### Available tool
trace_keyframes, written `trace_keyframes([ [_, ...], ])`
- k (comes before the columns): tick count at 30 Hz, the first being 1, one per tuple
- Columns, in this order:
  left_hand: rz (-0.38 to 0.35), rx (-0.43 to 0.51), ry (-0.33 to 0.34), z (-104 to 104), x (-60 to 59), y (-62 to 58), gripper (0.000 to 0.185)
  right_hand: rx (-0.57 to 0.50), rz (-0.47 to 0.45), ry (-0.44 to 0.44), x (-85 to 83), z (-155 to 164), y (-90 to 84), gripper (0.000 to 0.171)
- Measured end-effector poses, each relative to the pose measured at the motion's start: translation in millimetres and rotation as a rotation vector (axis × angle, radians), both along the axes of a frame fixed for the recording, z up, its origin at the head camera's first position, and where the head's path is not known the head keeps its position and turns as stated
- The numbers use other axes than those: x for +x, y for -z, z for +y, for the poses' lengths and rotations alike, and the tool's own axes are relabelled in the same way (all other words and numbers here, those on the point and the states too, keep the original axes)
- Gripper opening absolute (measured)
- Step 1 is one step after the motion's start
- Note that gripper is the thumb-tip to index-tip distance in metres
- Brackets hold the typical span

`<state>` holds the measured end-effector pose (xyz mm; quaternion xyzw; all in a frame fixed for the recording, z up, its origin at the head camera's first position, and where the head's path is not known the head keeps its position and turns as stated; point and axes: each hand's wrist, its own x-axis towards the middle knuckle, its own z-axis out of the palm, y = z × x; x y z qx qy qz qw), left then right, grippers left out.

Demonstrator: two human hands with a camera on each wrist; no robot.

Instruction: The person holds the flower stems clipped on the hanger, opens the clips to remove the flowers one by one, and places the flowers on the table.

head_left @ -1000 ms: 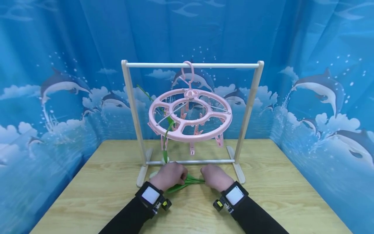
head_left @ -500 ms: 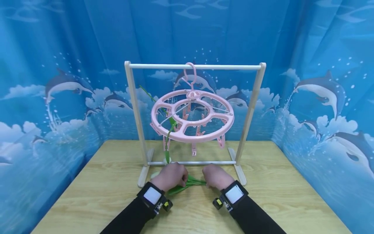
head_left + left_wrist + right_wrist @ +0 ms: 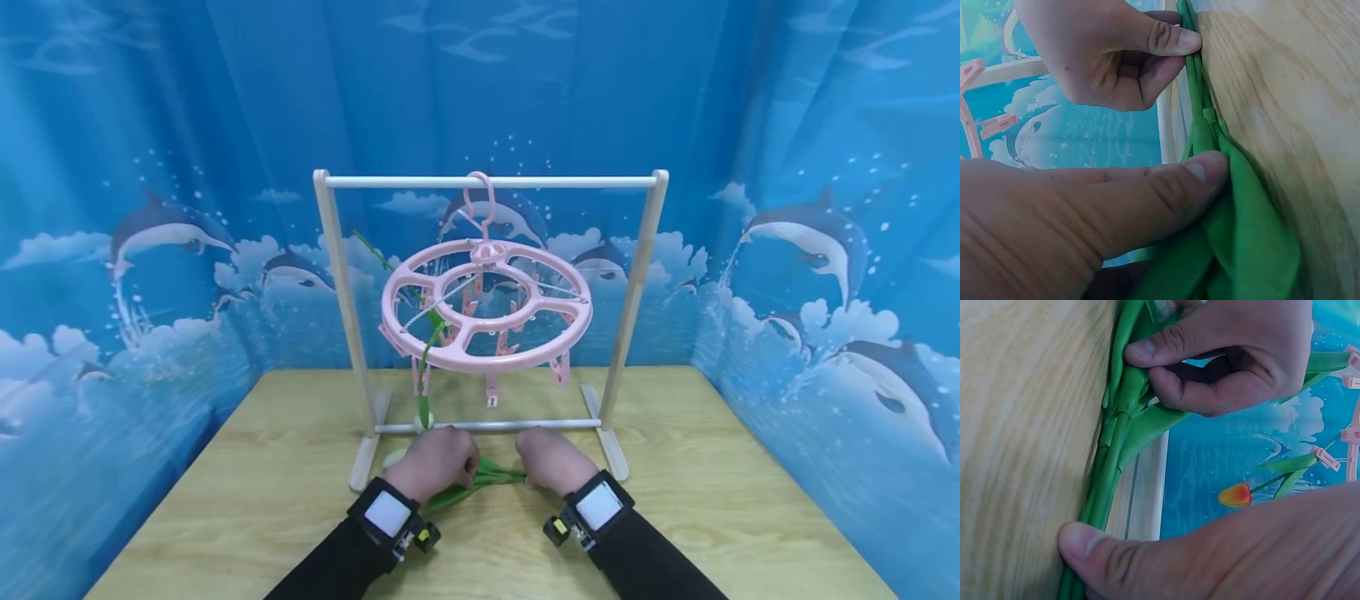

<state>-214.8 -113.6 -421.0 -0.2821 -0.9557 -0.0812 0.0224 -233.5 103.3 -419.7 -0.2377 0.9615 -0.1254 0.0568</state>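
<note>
While left hand (image 3: 435, 462) pinches the leaves (image 3: 1266, 244) and right hand (image 3: 557, 462) the stems (image 3: 1107, 487), flowers (image 3: 491, 472) run left-right, near side of rack (image 3: 633, 300); table (image 3: 750, 500) spreads wide either side, edges well off.

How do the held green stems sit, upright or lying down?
Lying down: in the wrist views the green stems run along the tabletop, pinched by the left hand and right hand.

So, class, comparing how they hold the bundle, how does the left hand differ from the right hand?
The left hand pinches the leaves; the right hand pinches the bare stems.
In the head view, pale blooms show beside the left hand, none beside the right hand.
Shared: both grip one green bundle, thumbs pressing.
</note>
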Motion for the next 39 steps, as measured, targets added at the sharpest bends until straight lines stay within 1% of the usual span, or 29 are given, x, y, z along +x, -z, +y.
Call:
trace_keyframes([
  [2, 0.001, -0.007, 0.009, -0.2, 1.3, -2.2, 0.024, 0.022, 0.019, -0.016, 1.8, -0.1, -2.0, 0.036],
  [4, -0.001, -0.029, 0.021, 0.1, 2.4, -4.5, 0.027, 0.028, 0.005, -0.019, 3.7, -0.3, -3.6, 0.036],
  [6, -0.012, -0.051, 0.03, 1.4, 4.4, -9.1, 0.029, 0.015, -0.032, -0.001, 6.2, -0.7, -6.9, 0.035],
  [8, -0.009, -0.067, 0.041, 3.5, 6.8, -14.9, 0.03, 0.006, -0.074, 0.028, 9.1, -1.4, -12.2, 0.034],
  [11, 0.027, -0.077, 0.043, 7.3, 13.8, -25.0, 0.026, 0.01, -0.091, 0.038, 16.4, -3.9, -22.3, 0.029],
  [12, 0.059, -0.078, 0.047, 8.4, 17.1, -29.1, 0.023, 0.0, -0.086, 0.031, 19.4, -4.9, -26.3, 0.026],
  [15, 0.161, -0.083, 0.056, 10.7, 26.5, -43.0, 0.015, -0.01, -0.034, -0.011, 28.9, -6.7, -39.8, 0.028],
  [18, 0.228, -0.067, 0.072, 10.7, 35.4, -60.1, 0.009, -0.004, 0.027, -0.053, 38.1, -7.3, -53.2, 0.03],
  [19, 0.237, -0.05, 0.08, 10.0, 37.8, -65.7, 0.008, 0.015, 0.054, -0.069, 40.9, -7.4, -57.5, 0.027],
  [22, 0.256, 0.014, 0.097, 7.9, 46.2, -84.1, 0.01, 0.064, 0.112, -0.087, 49.7, -8.6, -72.8, 0.029],
  [24, 0.278, 0.055, 0.103, 7.0, 52.1, -94.7, 0.013, 0.074, 0.128, -0.082, 55.4, -9.0, -84.3, 0.032],
  [27, 0.335, 0.095, 0.1, 6.5, 62.4, -108.1, 0.016, 0.058, 0.136, -0.053, 66.0, -8.3, -103.0, 0.035],
  [30, 0.399, 0.12, 0.098, 5.9, 70.1, -116.2, 0.017, 0.025, 0.166, -0.033, 75.1, -5.3, -117.0, 0.034],
  [32, 0.427, 0.134, 0.098, 5.4, 74.0, -120.2, 0.018, 0.007, 0.198, -0.014, 79.7, -3.2, -123.9, 0.031],
  [36, 0.475, 0.157, 0.107, 3.1, 79.1, -125.1, 0.018, -0.027, 0.313, 0.002, 87.3, 0.5, -132.6, 0.025],
  [39, 0.527, 0.202, 0.119, -0.6, 81.5, -127.5, 0.02, -0.061, 0.399, 0.012, 92.1, 1.6, -136.3, 0.023],
])
